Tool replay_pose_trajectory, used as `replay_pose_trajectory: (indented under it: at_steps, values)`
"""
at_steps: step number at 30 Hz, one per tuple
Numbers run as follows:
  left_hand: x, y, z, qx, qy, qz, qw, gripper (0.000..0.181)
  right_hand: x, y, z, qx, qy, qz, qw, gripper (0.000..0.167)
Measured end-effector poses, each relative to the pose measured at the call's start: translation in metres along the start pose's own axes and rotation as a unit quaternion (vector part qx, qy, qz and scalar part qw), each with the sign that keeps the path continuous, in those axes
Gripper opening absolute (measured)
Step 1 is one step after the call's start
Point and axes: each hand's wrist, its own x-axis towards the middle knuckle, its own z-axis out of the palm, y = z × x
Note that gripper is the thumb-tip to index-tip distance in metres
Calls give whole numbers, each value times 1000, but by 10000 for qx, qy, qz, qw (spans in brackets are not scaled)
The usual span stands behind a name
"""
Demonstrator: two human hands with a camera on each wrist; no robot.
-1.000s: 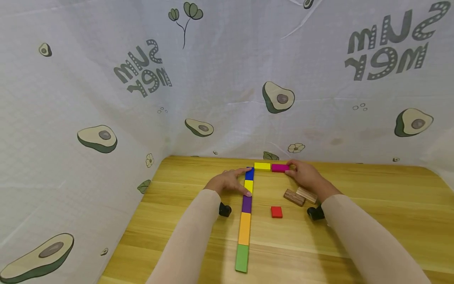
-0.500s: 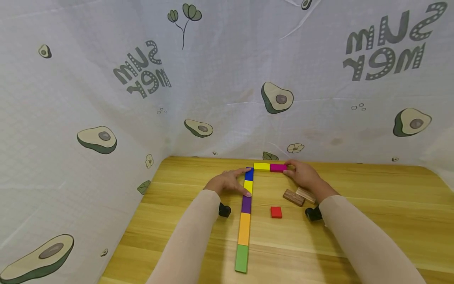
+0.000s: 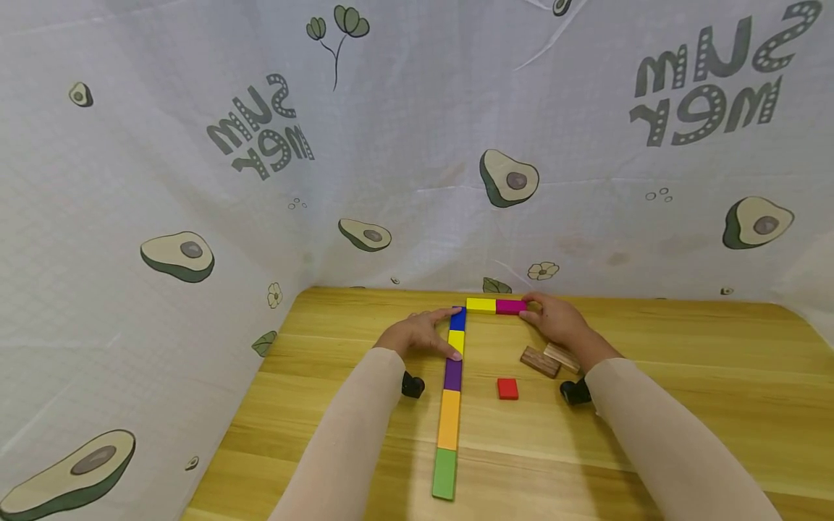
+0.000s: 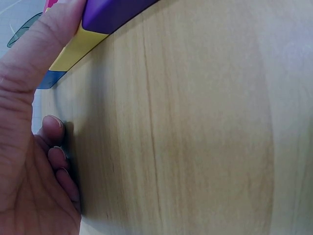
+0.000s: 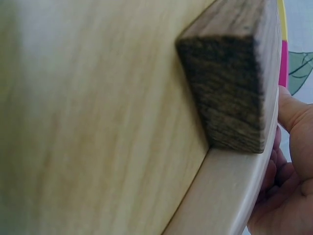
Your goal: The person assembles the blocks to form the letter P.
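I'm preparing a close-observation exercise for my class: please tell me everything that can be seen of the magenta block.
The magenta block is a plain, oblong bar with straight edges, evenly coloured; it may be painted wood, though the pictures cannot confirm that. It lies lengthwise along the back edge of the wooden table. Its left end appears to meet a yellow block, end to end, while the person's right hand pinches its right end, partly hiding it.
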Motion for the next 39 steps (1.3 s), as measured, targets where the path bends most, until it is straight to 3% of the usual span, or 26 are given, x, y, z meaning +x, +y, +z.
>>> replay_pose_trajectory:
  at_steps: [14,27,33,39]
  values:
    - [1,0,-2,39,-67,46,10000,101,-3,-6,-5,97,-76,71,9999,54]
    - [0,-1,0,-56,-28,-2,10000,99,-16,-1,-9,566,-163,-210,9980,59]
    - [-1,0,0,-69,-25,-1,10000,99,-29,-3,-22,423,-467,-308,9975,46]
    - [-1,-1,0,-77,-26,38,10000,100,-53,-4,-34,93,-699,-683,9952,23]
